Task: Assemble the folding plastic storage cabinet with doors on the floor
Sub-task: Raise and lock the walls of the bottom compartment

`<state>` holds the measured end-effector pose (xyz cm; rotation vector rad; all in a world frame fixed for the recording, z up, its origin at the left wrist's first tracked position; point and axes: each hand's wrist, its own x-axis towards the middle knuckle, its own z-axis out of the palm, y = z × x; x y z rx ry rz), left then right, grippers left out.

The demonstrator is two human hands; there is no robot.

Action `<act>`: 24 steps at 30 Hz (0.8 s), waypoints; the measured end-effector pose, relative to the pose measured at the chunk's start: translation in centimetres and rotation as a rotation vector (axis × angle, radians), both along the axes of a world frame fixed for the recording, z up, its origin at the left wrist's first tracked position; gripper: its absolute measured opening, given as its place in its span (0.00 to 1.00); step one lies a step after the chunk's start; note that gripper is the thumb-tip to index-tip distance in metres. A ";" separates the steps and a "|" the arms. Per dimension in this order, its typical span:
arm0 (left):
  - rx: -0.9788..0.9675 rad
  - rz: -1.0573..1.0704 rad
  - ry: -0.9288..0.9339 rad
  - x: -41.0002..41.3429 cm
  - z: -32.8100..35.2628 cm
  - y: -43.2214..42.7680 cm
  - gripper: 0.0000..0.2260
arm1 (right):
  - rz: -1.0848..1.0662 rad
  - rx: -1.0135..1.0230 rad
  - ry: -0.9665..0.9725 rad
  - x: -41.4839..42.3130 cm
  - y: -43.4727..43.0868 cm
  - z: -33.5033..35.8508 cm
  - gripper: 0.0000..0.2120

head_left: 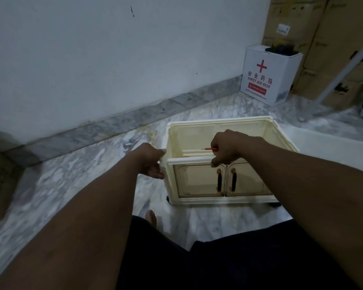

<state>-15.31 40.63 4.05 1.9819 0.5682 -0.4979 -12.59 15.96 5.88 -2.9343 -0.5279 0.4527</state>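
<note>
Cream cabinet (199,183) on marble floor (92,164), approx 3 o'clock of ctr, top open, doors facing person. L hand (151,162) curled round its left top corner. R hand (228,147) grips red tool (211,149), fingertips on front rail. First aid box (268,76) at 1 o'clock.

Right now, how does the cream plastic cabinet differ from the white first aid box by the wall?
The cream plastic cabinet is open-topped, with two doors and dark handles; the white cardboard first aid box bears a red cross and lettering. The left hand and right hand grip the cabinet; nobody touches the box. The cabinet is close, the box farther off by brown cartons. Both stand on the marble floor.
</note>
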 end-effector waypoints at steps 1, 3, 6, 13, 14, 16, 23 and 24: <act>-0.026 0.021 -0.018 -0.1 -0.2 -0.3 0.20 | 0.014 0.004 -0.005 -0.2 0.3 -0.3 0.15; -0.057 0.051 -0.051 0.1 -0.4 -0.9 0.18 | 0.037 0.008 -0.032 -0.3 0.7 -1.0 0.14; -0.041 0.082 -0.101 0.8 -0.8 -1.3 0.17 | 0.079 0.019 -0.087 0.0 0.8 -1.6 0.14; -0.005 0.069 -0.147 2.9 -1.1 -1.5 0.21 | 0.083 0.043 -0.139 2.0 0.1 -1.9 0.11; 0.018 0.060 -0.150 2.8 -1.0 -1.5 0.21 | 0.084 0.052 -0.131 2.1 0.2 -1.9 0.12; 0.106 0.008 -0.191 2.5 -0.8 -1.2 0.19 | 0.095 0.062 -0.124 2.3 0.7 -1.7 0.13; 0.353 -0.396 -0.349 0.4 0.9 1.7 0.26 | 0.128 0.157 -0.095 2.0 4.1 -1.5 0.12; 0.409 -0.467 -0.356 0.2 1.1 2.0 0.27 | 0.126 0.173 -0.085 1.9 4.5 -1.6 0.11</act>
